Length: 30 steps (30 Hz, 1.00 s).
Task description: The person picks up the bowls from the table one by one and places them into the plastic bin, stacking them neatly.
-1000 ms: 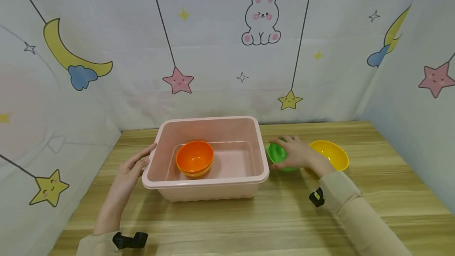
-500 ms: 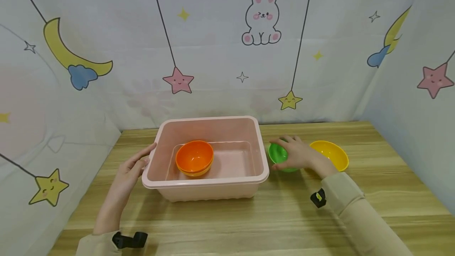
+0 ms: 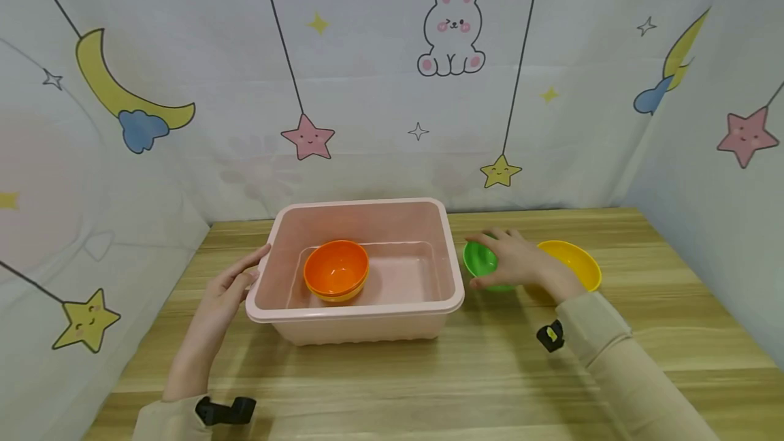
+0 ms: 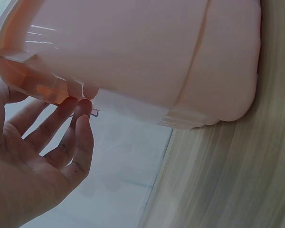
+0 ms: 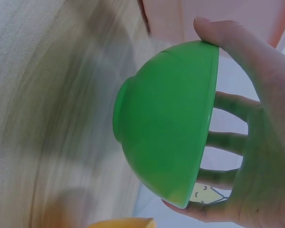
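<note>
My left hand (image 3: pixel 223 295) holds the left rim of a pink plastic tub (image 3: pixel 355 324), and in the left wrist view the fingers (image 4: pixel 80 137) bend up under the rim. Inside the tub, toward its left, an orange bowl (image 3: pixel 335 269) sits nested in a yellowish bowl (image 3: pixel 335 298). To the right of the tub, my right hand (image 3: pixel 520 263) spans a green bowl (image 3: pixel 480 260) from above. The right wrist view shows the thumb (image 5: pixel 209 29) at one side of the green rim and the fingers (image 5: pixel 226 142) at the other. Whether its base touches the table is unclear.
A yellow bowl (image 3: pixel 576 260) stands on the wooden table (image 3: pixel 392 386) just right of my right hand, partly behind the wrist. A white printed cloth (image 3: pixel 367 87) hangs behind the table and along both sides.
The green bowl and my right hand have shifted very slightly up and to the right in the head view. My left hand keeps its place on the tub.
</note>
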Each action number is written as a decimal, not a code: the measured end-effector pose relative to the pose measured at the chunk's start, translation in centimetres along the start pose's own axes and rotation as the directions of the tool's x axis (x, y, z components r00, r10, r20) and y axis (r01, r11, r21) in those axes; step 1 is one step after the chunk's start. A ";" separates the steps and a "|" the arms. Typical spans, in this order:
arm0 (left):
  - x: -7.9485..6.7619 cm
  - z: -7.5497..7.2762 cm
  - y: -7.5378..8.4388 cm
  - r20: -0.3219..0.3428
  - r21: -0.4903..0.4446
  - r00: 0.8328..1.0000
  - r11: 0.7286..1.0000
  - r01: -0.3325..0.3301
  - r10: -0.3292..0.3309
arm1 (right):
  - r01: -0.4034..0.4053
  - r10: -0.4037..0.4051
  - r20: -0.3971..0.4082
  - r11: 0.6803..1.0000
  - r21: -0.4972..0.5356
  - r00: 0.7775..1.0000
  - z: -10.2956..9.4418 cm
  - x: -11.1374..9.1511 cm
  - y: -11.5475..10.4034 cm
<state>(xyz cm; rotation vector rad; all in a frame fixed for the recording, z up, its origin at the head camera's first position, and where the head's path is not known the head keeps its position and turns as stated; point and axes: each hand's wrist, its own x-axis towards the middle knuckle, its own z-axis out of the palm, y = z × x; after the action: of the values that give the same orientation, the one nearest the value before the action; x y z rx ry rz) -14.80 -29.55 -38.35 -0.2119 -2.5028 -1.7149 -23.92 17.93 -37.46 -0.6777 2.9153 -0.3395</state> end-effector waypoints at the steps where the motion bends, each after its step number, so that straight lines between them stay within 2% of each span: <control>1: 0.0 0.0 0.0 -0.001 0.000 1.000 1.000 0.001 -0.001 | 0.003 -0.003 0.000 1.000 -0.003 1.000 -0.1 0.0 -0.1; 30: 0.0 0.0 -0.1 0.000 -0.020 1.000 1.000 -0.008 0.008 | -0.014 0.006 -0.060 0.989 -0.148 0.998 -3.0 -1.0 -2.5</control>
<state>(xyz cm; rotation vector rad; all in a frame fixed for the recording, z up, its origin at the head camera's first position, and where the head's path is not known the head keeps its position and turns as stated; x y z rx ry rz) -14.85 -29.61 -38.46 -0.2237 -2.4822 -1.7375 -22.55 16.74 -33.89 -0.6838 3.0222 -0.1445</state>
